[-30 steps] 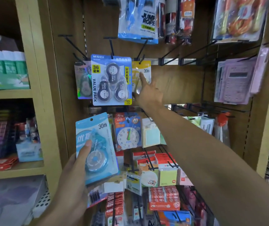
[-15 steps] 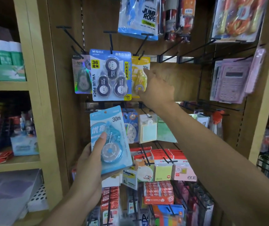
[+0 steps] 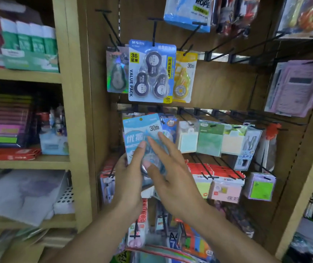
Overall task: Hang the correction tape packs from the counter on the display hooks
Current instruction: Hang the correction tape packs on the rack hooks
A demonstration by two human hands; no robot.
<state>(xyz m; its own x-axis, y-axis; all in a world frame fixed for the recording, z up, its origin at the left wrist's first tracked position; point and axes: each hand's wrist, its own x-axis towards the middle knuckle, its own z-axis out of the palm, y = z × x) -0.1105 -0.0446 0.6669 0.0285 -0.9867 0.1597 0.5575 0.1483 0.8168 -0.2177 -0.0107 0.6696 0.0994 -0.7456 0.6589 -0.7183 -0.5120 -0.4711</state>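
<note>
From the head view, the person stands before a wooden display panel (image 3: 218,86) with black hooks. The left hand (image 3: 131,179) holds a light blue correction tape pack (image 3: 142,130) marked "30m" upright in front of the panel's lower left part, with the thumb curled on the pack's front and the other fingers behind it. The right hand (image 3: 170,177) lies with straight, slightly spread fingers on the front of the same pack, over its clear blister; it does not pinch it. Above, near the panel's upper left, three packs hang on hooks side by side: a grey pack (image 3: 116,73) at the left, a blue value pack (image 3: 152,71) with three tapes in the middle, partly covering it, and a yellow pack (image 3: 183,78) at the right. To the right of these, several hooks (image 3: 220,48) carry nothing. Sticky note pads (image 3: 210,139) hang in the row beside the held pack. At the left edge, wooden shelves (image 3: 25,74) carry boxes.
</note>
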